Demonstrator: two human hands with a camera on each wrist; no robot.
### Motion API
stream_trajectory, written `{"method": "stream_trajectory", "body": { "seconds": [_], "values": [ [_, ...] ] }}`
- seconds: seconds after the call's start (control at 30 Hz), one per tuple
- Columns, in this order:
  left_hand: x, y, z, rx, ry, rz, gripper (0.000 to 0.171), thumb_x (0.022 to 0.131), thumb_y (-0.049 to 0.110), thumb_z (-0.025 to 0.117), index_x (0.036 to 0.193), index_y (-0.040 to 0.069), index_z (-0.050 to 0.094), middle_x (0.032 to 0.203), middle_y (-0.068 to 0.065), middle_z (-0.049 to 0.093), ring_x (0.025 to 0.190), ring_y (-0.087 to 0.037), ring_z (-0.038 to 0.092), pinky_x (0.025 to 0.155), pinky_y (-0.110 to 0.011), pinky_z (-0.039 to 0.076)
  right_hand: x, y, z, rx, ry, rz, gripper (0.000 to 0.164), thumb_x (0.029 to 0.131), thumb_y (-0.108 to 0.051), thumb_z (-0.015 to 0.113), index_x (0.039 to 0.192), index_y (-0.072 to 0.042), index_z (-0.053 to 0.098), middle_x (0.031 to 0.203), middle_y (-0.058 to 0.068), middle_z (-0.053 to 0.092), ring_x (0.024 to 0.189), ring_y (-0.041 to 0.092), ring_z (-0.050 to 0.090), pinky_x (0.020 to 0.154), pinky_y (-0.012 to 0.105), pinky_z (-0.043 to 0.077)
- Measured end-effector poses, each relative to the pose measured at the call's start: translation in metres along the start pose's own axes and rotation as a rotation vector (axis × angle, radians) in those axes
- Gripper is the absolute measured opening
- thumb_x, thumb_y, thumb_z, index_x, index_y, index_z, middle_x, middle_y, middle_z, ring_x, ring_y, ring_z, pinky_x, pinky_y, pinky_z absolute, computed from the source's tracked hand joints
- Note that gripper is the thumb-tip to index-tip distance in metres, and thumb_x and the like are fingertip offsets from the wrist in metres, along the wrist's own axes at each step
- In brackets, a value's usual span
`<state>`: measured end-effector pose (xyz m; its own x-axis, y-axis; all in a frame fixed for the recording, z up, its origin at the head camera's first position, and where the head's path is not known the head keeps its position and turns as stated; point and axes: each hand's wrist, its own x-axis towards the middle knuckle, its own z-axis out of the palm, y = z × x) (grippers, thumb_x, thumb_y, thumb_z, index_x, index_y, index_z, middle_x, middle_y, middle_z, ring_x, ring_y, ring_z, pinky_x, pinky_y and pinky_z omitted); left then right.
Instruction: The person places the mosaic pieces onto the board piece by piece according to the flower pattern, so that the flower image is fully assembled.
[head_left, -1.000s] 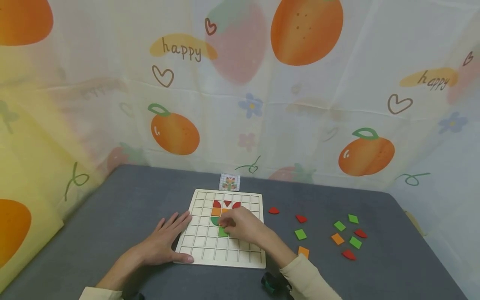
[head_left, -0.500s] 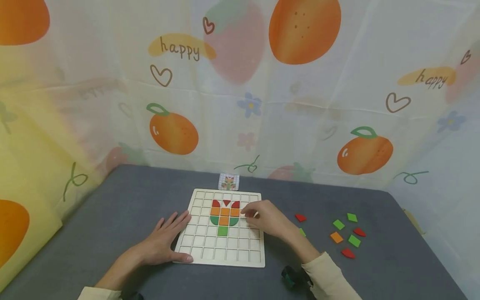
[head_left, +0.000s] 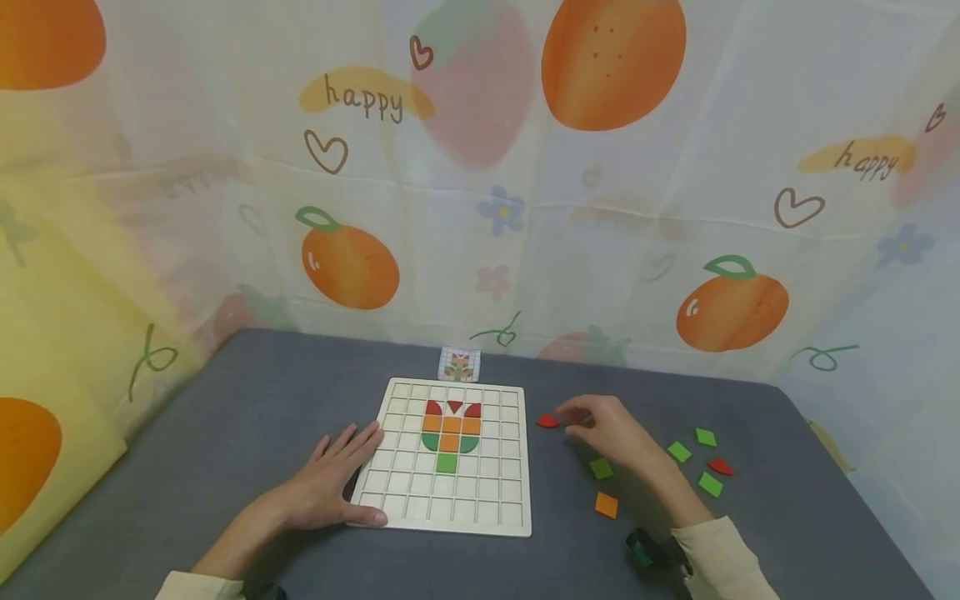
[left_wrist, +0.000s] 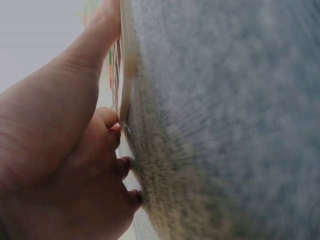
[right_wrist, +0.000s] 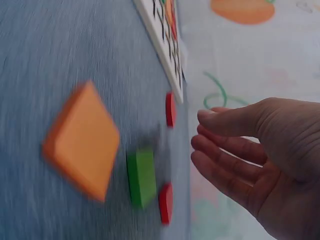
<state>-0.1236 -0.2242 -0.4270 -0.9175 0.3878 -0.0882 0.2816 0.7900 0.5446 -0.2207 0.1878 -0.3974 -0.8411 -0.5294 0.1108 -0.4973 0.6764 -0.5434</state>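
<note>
My left hand (head_left: 330, 479) lies with fingers spread along the left edge of a white gridded puzzle board (head_left: 491, 508), thumb on its front left corner. On the board, red, orange and green tiles form a tulip-like shape, with a light green square (head_left: 446, 462) at its foot. My right hand (head_left: 611, 429) hovers right of the board, its fingers loosely bent with nothing between them. Just left of its fingertips lies a red petal-shaped tile (head_left: 547, 421). In the right wrist view, an orange square tile (right_wrist: 85, 142) and a green tile (right_wrist: 142, 177) lie on the table below the hand.
A small pattern card (head_left: 459, 365) lies behind the board. Several loose tiles are scattered to the right, among them a green tile (head_left: 706, 437) and a red tile (head_left: 720, 466). A fruit-printed cloth (head_left: 450, 250) hangs behind the grey table (head_left: 300, 367).
My right hand has left the middle of the board and moved right over the table, uncovering the tulip-like shape with an orange square at its centre. The left hand stays in place.
</note>
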Motion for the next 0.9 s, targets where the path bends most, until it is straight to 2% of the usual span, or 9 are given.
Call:
{"method": "stream_trajectory", "body": {
  "seconds": [0.3,0.43,0.6,0.73,0.9],
  "values": [
    [0.000,0.001,-0.001,-0.007,-0.007,-0.014,0.117,0.070,0.063,0.078,0.154,0.002,0.025,0.161,-0.017,0.019,0.146,-0.048,0.008,0.110,-0.069,0.001,-0.020,0.029,-0.017,-0.036,0.058,0.057,0.025,0.088,-0.003,0.071,0.112,0.000,0.070,0.104,0.011,0.070,0.095,0.028,0.066,0.080,0.043,0.056],
    [0.000,0.001,-0.001,-0.007,-0.006,-0.010,0.116,0.070,0.063,0.078,0.154,0.002,0.025,0.161,-0.017,0.019,0.145,-0.048,0.008,0.110,-0.069,0.002,-0.025,0.035,-0.016,-0.061,0.058,0.086,0.025,0.087,-0.006,0.072,0.111,0.000,0.070,0.103,0.009,0.071,0.094,0.027,0.067,0.079,0.043,0.056],
    [-0.002,0.000,0.000,-0.018,0.007,0.002,0.116,0.070,0.062,0.078,0.154,0.001,0.026,0.161,-0.018,0.019,0.145,-0.049,0.009,0.110,-0.068,0.001,-0.027,0.036,-0.012,-0.076,0.061,0.129,0.035,0.085,-0.007,0.076,0.118,0.002,0.066,0.097,0.006,0.070,0.088,0.023,0.067,0.075,0.041,0.055],
    [-0.001,0.000,0.001,-0.015,0.010,0.002,0.117,0.069,0.063,0.078,0.154,0.002,0.026,0.161,-0.018,0.020,0.145,-0.048,0.009,0.110,-0.068,0.001,-0.026,0.035,-0.011,-0.087,0.064,0.123,0.036,0.082,-0.004,0.077,0.116,0.002,0.066,0.095,0.006,0.069,0.086,0.024,0.066,0.074,0.041,0.055],
    [0.000,-0.001,0.002,-0.003,0.016,-0.002,0.117,0.069,0.063,0.078,0.154,0.002,0.026,0.161,-0.017,0.020,0.145,-0.048,0.010,0.110,-0.068,0.002,-0.026,0.034,-0.010,-0.058,0.083,0.075,0.033,0.081,0.000,0.077,0.113,0.002,0.068,0.099,0.009,0.070,0.088,0.025,0.067,0.075,0.040,0.057]
  ]
}}
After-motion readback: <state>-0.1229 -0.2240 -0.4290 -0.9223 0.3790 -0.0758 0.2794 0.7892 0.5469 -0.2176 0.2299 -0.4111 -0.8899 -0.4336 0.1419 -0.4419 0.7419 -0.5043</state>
